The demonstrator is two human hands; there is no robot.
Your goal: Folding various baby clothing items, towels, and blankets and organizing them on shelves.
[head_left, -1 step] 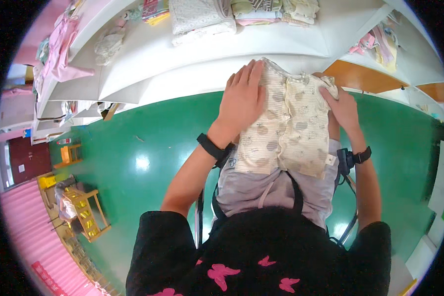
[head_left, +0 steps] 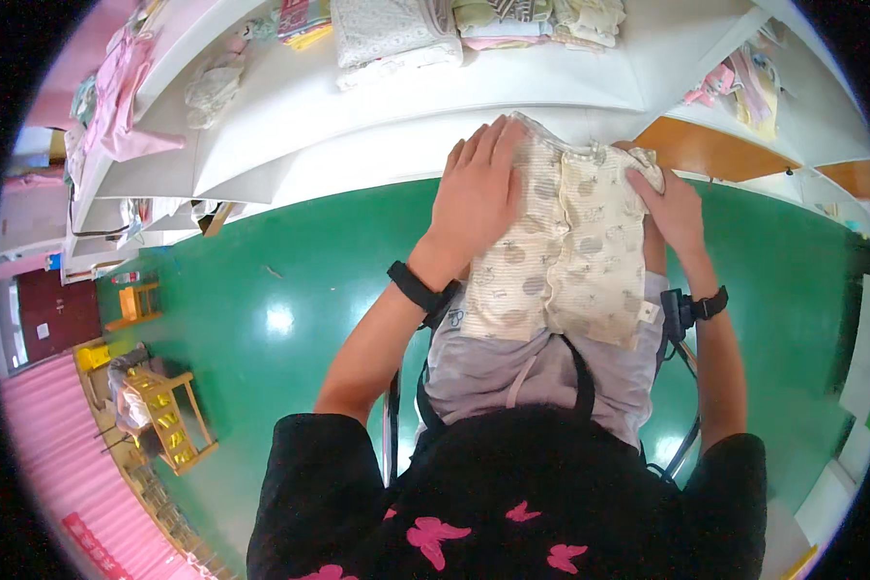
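A small cream baby top (head_left: 590, 246), striped and printed with pale grey-brown spots, lies spread over my lap with a wavy seam down its middle. On its upper left part my left hand (head_left: 478, 188) rests flat, fingers stretched out towards the neck edge. At the upper right, my right hand (head_left: 669, 205) pinches the top's shoulder or sleeve, thumb above and the other fingers hidden beneath the cloth. A small white tag (head_left: 648, 311) shows near the lower right side. Grey trousers (head_left: 483, 372) cover my thighs under the garment.
White shelves (head_left: 377, 135) run in front of me, holding folded cloths (head_left: 396, 43) and clothes. Pink garments (head_left: 126, 106) hang at the left. Green floor (head_left: 290, 251) surrounds my seat. A wooden rack (head_left: 169, 416) with yellow items stands at the lower left, by a pink curtain (head_left: 58, 416).
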